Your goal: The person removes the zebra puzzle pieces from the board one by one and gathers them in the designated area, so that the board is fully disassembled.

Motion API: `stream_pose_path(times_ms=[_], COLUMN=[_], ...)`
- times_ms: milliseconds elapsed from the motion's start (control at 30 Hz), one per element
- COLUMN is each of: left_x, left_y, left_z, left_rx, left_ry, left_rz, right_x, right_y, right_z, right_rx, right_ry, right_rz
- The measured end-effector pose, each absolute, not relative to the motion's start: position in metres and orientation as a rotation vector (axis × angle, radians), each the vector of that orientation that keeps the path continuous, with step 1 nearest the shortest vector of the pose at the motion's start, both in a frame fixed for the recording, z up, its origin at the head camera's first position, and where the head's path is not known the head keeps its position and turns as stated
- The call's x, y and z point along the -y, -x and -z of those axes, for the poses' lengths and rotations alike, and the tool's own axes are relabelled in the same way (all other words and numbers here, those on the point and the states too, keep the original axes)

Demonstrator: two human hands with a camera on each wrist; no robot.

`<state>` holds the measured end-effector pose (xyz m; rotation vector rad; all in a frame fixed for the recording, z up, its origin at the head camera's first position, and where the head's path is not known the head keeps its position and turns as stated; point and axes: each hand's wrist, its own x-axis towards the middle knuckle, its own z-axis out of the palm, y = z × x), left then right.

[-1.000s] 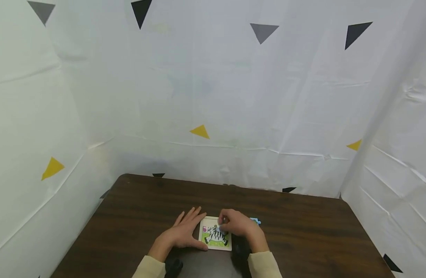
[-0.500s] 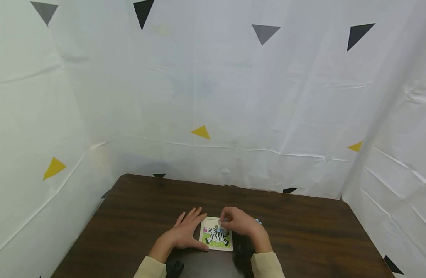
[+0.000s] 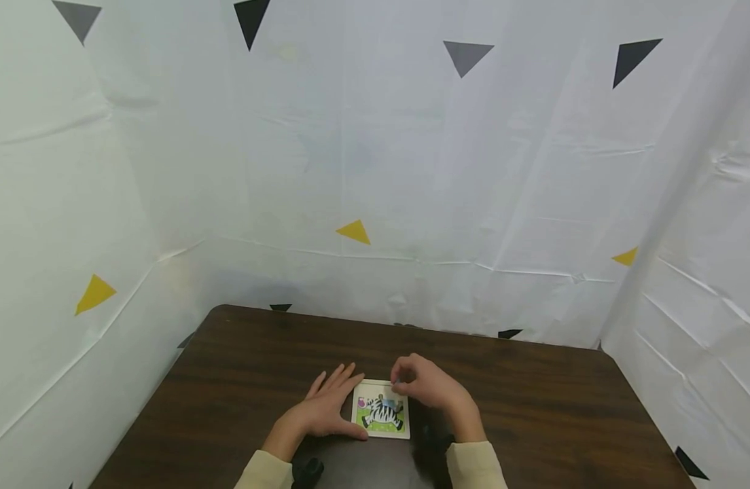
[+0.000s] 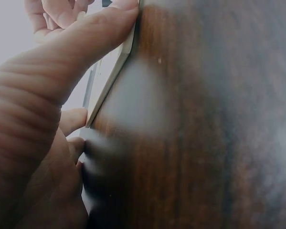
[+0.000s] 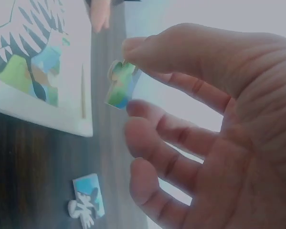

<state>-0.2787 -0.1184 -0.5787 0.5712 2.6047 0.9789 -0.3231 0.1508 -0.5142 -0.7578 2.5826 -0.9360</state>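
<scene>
A square zebra jigsaw puzzle in a pale wooden tray (image 3: pixel 380 436) lies on the dark table in front of me. Along its left side rests my left hand (image 3: pixel 326 411), fingers spread and fairly straight; the index fingertip meets the upper left corner and the thumb the lower edge. My right hand (image 3: pixel 433 386) hovers by the upper right corner. Between thumb and forefinger it pinches a small green and blue puzzle piece (image 5: pixel 121 86), clear in the right wrist view and mostly hidden by fingers in the head view. The zebra's body fills much of the tray.
Another loose puzzle piece (image 5: pixel 89 200), blue with grey-white shapes, lies on the table beside the tray in the right wrist view. The brown wooden table (image 3: pixel 534 407) reaches back to a white curtain (image 3: pixel 399 170) with coloured triangles.
My right hand has drawn back from over the zebra toward the tray's upper right corner. It now covers the blue piece that showed to its right. The left hand stays put.
</scene>
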Motion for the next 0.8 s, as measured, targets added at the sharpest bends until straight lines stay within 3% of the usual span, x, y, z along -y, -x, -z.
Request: stream_pose_path(times_ms=[800], left_x=[0.118], left_y=[0.279], left_z=[0.583], left_rx=[-2.618], left_ry=[-0.563], left_rz=[-0.992], right_x=[-0.178], right_y=[0.321], right_z=[0.500], right_rx=[-2.632], right_ry=[0.521], right_rz=[1.005])
